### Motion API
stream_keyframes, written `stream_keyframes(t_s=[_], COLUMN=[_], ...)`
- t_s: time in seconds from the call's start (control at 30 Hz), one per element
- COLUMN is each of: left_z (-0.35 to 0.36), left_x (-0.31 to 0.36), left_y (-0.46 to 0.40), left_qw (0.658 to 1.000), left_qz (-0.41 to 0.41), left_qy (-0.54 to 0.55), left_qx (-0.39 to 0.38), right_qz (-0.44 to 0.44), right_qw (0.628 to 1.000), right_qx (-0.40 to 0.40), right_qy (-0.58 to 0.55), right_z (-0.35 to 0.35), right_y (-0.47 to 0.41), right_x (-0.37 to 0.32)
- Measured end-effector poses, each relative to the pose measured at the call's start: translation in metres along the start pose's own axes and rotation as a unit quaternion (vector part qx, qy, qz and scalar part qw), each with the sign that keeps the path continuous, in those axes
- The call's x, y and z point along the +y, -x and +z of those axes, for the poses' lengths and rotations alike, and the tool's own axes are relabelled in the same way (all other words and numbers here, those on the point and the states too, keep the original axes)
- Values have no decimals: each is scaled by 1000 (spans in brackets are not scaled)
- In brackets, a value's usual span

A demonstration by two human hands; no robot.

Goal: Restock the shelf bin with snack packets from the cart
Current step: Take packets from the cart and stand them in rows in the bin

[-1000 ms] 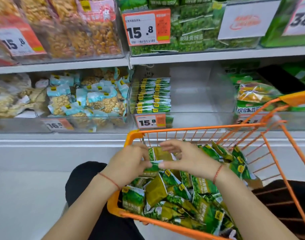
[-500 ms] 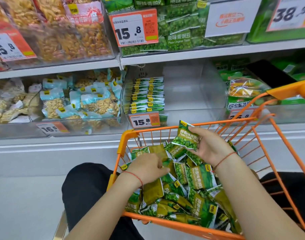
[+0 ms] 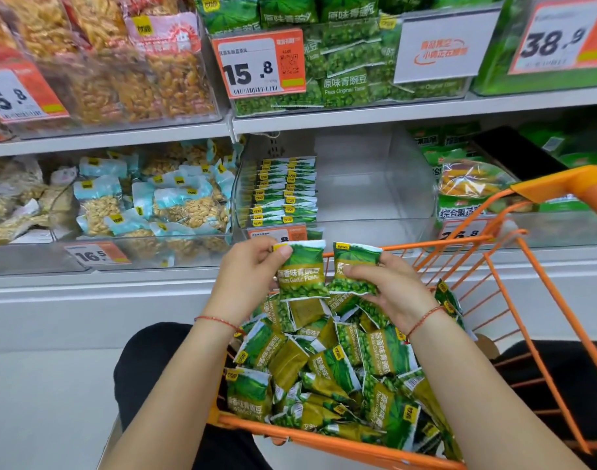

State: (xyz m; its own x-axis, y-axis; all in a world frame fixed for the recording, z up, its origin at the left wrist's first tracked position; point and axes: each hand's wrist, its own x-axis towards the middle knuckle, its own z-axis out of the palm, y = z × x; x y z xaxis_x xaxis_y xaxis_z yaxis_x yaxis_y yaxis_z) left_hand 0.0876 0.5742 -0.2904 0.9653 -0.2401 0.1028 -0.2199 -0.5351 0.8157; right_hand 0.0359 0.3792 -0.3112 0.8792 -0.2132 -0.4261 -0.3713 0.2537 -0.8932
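Both hands are up over the orange wire cart (image 3: pixel 385 247), level with its front rim. The left hand (image 3: pixel 246 276) pinches a green foil packet of garlic peas (image 3: pixel 302 274) by its top corner, thumb on the front. The right hand (image 3: pixel 390 288) grips a second green pea packet (image 3: pixel 354 266), fingers curled across its face. The two packets hang upright, side edges almost touching. Behind them, the clear plastic shelf bin (image 3: pixel 375 184) holds one neat stack of packets (image 3: pixel 285 191) against its left wall, open room to the right. Loose packets (image 3: pixel 327 371) fill the cart below.

A single head-worn view looks forward and down, close over the cart (image 3: pixel 544 252), facing the shelves (image 3: pixel 358 113).
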Motion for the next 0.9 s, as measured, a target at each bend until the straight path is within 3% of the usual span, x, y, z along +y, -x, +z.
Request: stream_keyframes(t_s=[0.13, 0.3, 0.4, 0.53, 0.6, 0.67, 0.73, 0.9], left_z=[15, 31, 40, 33, 32, 38, 47, 66], left_x=[12, 23, 23, 15, 4, -6, -11, -18], left_y=[-6, -11, -9, -2, 2, 10, 17, 27], left_qw=[997, 1000, 999, 1000, 992, 950, 901, 837], left_qz=[-31, 7, 24, -9, -1, 24, 62, 80], left_qy=[65, 0, -46, 7, -96, -190, -259, -376], left_qx=[-24, -17, -17, 16, -87, -245, -343, -389], right_qz=[-9, 38, 11, 15, 18, 28, 23, 10], right_qw=[999, 993, 996, 997, 995, 989, 984, 983], right_qx=[-27, -98, -86, -42, -27, -18, -12, 1], right_qy=[17, -62, -21, -58, -92, -145, -177, -183], right_z=[6, 7, 7, -1, -3, -6, -8, -9], right_y=[3, 5, 7, 0, -4, -4, -6, -7], right_x=[0, -3, -2, 1, 0, -3, -3, -1])
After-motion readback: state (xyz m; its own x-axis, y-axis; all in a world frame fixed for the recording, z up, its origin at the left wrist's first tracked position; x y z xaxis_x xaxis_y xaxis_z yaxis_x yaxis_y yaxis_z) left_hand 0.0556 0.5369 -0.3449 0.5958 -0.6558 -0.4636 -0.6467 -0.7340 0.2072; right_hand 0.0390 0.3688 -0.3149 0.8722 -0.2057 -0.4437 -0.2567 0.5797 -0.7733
